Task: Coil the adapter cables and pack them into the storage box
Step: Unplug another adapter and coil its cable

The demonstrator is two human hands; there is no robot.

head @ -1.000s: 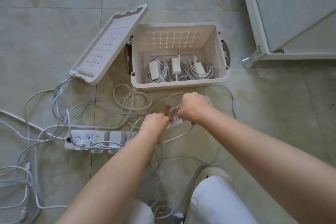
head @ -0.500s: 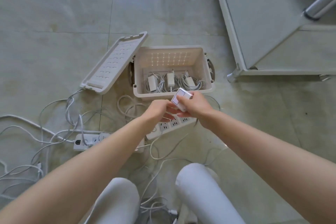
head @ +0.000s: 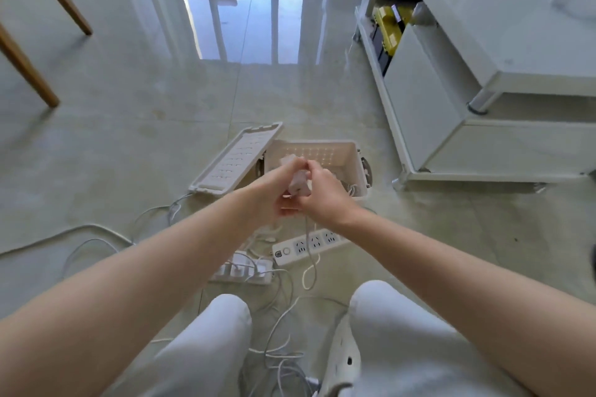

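Person's crouching on the tiled floor, both hands raised in front of the storage box (head: 342, 154). L hand (head: 269, 192) is curling its fingers round a white adapter (head: 298, 183), and R hand (head: 324, 195) is pinching it from the other side. It's blurred, so exact finger placement is unclear. The adapter's cable (head: 309, 234) is hanging down to the floor, crossing a power strip (head: 329, 238). Box is sitting open w/ its lid (head: 233, 159) leaning against its left side. A 2nd strip (head: 258, 279) w/ plugs in it is lying nearer the knees. Loose cables (head: 84, 226) are sprawling around.
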